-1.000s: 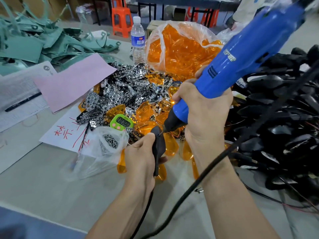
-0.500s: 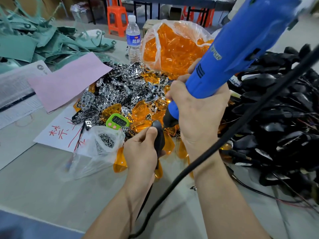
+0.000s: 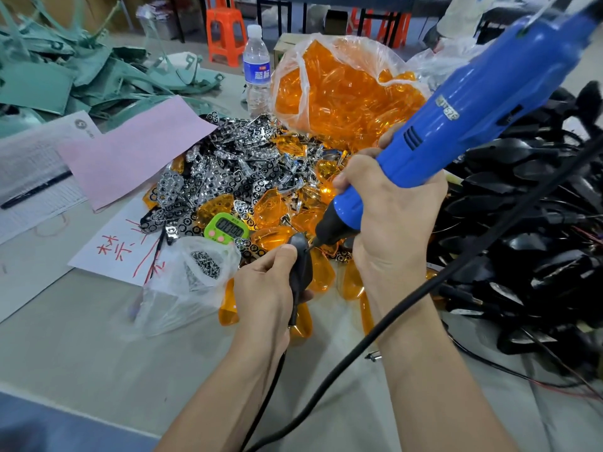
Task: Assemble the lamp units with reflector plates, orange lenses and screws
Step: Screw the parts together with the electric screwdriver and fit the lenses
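Observation:
My left hand [image 3: 264, 288] grips a black lamp unit [image 3: 301, 259] upright above the table, its wire trailing down. My right hand [image 3: 391, 220] grips a blue electric screwdriver [image 3: 456, 125], whose black tip touches the top of the lamp unit. Shiny reflector plates [image 3: 228, 171] lie heaped behind, mixed with loose orange lenses [image 3: 270, 208]. A clear bag of screws [image 3: 204, 267] sits left of my left hand. A large plastic bag full of orange lenses [image 3: 342, 93] stands at the back.
A pile of black lamp housings [image 3: 528, 223] with wires fills the right side. A green timer [image 3: 226, 227], pink paper [image 3: 130, 151], a white sheet with red writing [image 3: 120, 249], a water bottle [image 3: 257, 70] and green offcuts [image 3: 65, 73] lie left and behind.
Both hands hold their grip with the screwdriver tip staying on the lamp unit; the view has shifted slightly, and the screwdriver body tilts a little differently.

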`<act>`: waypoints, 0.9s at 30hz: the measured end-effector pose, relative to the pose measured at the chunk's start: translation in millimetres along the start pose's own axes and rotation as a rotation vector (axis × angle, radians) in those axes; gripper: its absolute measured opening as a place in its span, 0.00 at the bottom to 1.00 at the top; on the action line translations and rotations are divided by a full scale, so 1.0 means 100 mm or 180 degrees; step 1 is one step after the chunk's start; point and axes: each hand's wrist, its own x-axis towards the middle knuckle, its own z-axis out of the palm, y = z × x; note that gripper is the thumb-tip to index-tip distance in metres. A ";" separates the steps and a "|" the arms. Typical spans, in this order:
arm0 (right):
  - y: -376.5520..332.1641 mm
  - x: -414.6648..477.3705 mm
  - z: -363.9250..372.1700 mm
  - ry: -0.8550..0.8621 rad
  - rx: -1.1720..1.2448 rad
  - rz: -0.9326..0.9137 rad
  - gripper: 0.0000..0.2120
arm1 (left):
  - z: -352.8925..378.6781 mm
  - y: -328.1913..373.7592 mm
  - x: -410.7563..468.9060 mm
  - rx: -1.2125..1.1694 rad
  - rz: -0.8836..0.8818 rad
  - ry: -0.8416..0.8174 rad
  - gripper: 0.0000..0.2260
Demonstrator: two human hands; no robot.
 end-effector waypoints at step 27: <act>0.08 0.17 -0.01 0.0197 -0.0071 0.0201 0.19 | 0.01 0.02 -0.03 -0.0101 -0.0103 -0.0038 0.14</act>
